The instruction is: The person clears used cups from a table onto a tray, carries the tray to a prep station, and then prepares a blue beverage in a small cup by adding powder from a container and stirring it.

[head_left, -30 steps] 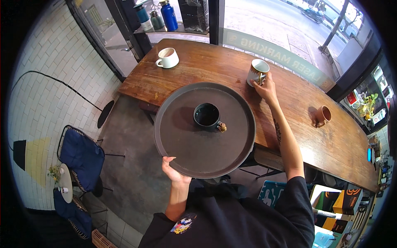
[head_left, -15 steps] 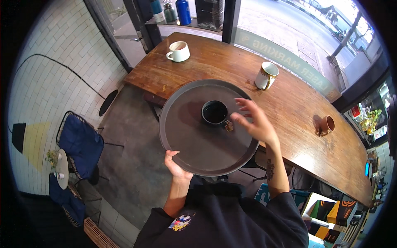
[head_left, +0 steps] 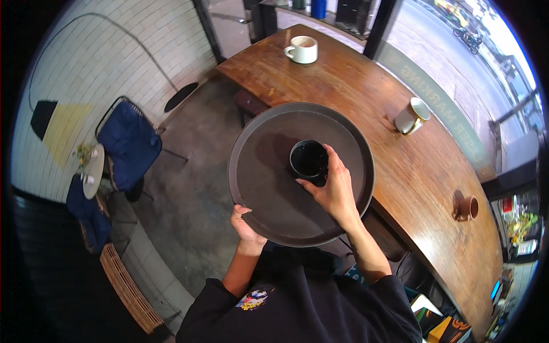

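Observation:
My left hand (head_left: 246, 224) grips the near rim of a round dark brown tray (head_left: 266, 171), holding it level beside the long wooden table (head_left: 366, 108). A black mug (head_left: 309, 160) stands near the tray's middle. My right hand (head_left: 331, 186) wraps around that mug from the right side. On the table, a white mug (head_left: 302, 49) sits at the far end, a pale mug with a yellowish rim (head_left: 412, 116) lies further right, and a small brown cup (head_left: 468, 207) stands near the right.
A blue chair (head_left: 128, 143) and a small round side table (head_left: 91, 170) stand on the concrete floor at left, by a white tiled wall. A woven basket (head_left: 128, 291) sits at lower left. Windows run behind the table.
My right hand came back from the pale mug on the table and closed around the black mug on the tray. The view has shifted, with the tray now lower and closer.

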Available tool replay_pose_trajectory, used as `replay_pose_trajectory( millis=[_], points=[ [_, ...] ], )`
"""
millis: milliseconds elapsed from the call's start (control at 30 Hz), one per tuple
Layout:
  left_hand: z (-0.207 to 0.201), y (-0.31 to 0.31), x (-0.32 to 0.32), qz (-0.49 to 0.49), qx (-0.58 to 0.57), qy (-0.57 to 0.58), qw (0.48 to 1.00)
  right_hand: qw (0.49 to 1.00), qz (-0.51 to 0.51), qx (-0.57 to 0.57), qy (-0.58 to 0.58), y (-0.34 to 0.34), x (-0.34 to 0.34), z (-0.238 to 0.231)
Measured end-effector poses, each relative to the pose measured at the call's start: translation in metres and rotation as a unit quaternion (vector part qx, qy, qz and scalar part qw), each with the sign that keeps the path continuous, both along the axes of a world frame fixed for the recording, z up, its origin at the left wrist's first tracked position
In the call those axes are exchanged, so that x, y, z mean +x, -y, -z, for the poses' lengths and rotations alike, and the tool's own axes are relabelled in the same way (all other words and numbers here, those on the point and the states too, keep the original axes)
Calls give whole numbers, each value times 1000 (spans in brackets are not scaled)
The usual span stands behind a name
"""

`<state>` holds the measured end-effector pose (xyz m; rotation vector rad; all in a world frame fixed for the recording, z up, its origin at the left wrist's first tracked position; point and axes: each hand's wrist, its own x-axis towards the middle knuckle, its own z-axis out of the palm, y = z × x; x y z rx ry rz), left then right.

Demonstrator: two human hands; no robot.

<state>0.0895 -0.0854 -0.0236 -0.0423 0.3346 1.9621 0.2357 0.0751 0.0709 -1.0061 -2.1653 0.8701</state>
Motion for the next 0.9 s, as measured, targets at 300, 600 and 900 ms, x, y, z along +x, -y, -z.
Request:
replay_pose_trajectory(
  millis=[300, 600, 900],
  points=[
    [31, 95, -18, -158, 31, 1, 987, 992, -121, -16, 3, 60, -63, 18],
    [81, 156, -103, -249, 9, 37, 968, 963, -229, -136, -51, 103, -177, 70],
    [145, 197, -197, -295, -82, 21, 952, 913, -293, -282, 41, 97, -265, 139]
  ],
)
